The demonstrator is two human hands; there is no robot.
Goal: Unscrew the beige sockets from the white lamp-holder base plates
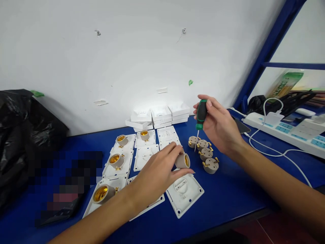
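The lamp socket [180,161] is in the left hand [162,166], half closed in a pinch round its sides, likely so the brass mouth stays uncovered, with a white plate [194,197] at six o'clock on the table [228,193]. At one o'clock the right hand [219,127] curls loosely round the screwdriver [202,113], blade pointing down, and loose sockets [211,166] sit at three o'clock, seemingly for easy reach.

Nine lamp sockets: four upturned sockets [116,160] on white plates, one held socket [182,161], four loose sockets [211,166]. Three stacks of white covers [161,115]. One screwdriver [201,113]. Two hands [165,164].
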